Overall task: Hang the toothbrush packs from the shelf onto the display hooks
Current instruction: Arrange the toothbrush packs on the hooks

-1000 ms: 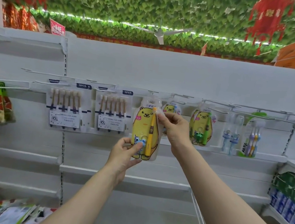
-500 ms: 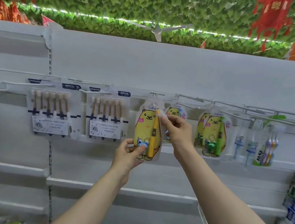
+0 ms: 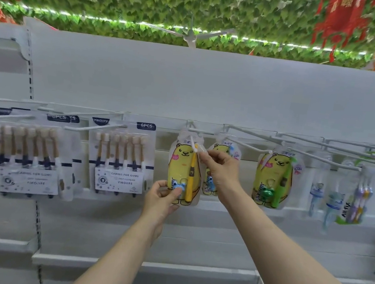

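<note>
- Done so far: hanging on the hooks across the middle of the frame, two six-piece packs [image 3: 121, 157] at the left, a green bear pack [image 3: 274, 178] right of centre, and clear packs [image 3: 359, 198] at the far right.
- In hand now: the yellow bear pack [image 3: 184, 172], upright at the centre, with its top against the tip of a white hook [image 3: 192, 140]. Not possible to tell whether already threaded on.
- Left hand [image 3: 163, 198]: pinching the lower edge of the pack, thumb by the small blue toy.
- Right hand [image 3: 221, 169]: pinching the upper right corner, just beside the hook tip.
- Left to do, by judgement: pushing this pack fully onto the hook, then letting go. Further packs, if any, not in view.
- Compared with one second ago: same two grips, pack a little higher toward the hook. View tilted upward, loose goods at the bottom edge no longer seen.
</note>
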`<action>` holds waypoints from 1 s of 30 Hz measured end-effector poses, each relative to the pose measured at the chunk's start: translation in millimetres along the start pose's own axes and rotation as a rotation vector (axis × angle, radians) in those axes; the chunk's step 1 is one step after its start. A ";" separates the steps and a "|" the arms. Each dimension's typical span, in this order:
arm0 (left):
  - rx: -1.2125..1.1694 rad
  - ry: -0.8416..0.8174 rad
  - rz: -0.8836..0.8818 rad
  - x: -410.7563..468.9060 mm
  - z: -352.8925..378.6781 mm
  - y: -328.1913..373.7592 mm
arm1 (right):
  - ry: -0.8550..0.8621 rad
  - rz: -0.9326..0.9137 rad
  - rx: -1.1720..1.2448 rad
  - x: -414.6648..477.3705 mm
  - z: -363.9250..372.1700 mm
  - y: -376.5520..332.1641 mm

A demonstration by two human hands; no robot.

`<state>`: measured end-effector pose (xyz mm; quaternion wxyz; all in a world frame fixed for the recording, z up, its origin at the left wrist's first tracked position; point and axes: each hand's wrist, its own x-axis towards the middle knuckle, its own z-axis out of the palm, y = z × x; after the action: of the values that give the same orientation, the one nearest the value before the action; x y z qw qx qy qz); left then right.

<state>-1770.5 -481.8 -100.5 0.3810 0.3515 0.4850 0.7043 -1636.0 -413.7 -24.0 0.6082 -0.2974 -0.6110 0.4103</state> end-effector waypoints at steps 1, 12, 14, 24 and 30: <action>-0.002 -0.001 0.002 1.9 0.1 -0.7 | 0.001 -0.001 0.000 1.0 -0.2 1.0; 0.104 0.047 -0.009 -10.4 2.1 6.8 | -0.025 0.069 -0.058 -2.7 -0.3 -6.1; 0.193 0.074 -0.008 -18.4 -0.3 12.6 | -0.025 0.099 -0.099 -7.5 -2.5 -11.5; 0.916 0.080 0.298 -104.9 -22.9 68.4 | -0.293 -0.063 -0.806 -81.6 -51.5 -80.4; 1.381 0.017 0.452 -172.6 -13.6 88.1 | -0.346 -0.275 -1.314 -139.6 -102.7 -115.4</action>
<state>-1719.7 -660.0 -42.3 -0.0866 0.5981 0.7374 0.3016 -1507.4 -575.9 -1.9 0.2423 -0.4542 -0.8532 -0.0842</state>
